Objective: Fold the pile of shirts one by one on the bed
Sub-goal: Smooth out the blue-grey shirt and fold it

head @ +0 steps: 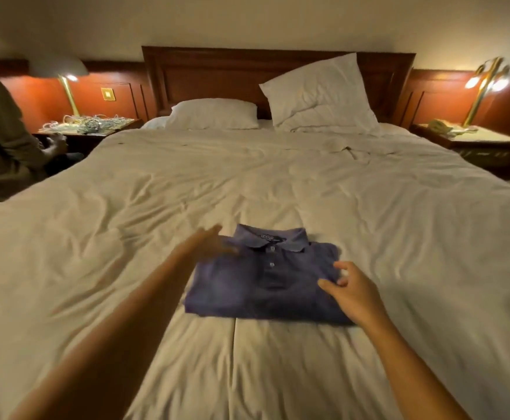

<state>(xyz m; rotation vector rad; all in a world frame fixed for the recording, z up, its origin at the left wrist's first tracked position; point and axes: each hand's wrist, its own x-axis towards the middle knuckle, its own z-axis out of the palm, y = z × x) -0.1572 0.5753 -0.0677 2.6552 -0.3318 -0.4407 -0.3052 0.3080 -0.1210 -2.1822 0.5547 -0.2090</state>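
Bare left forearm (120,322), bare right forearm (405,359) — both slim, left hand (205,242) blurred, right hand (350,294) sharper

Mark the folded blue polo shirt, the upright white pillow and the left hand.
Folded blue polo shirt (244,283): head view, chest fabric left of the buttons.
Upright white fabric pillow (320,95): head view, middle of its front face.
Left hand (206,245): head view, middle of the blurred hand.

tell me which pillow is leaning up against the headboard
The pillow on the right, standing tilted against the headboard; the other pillow on the left lies flat on the bed.
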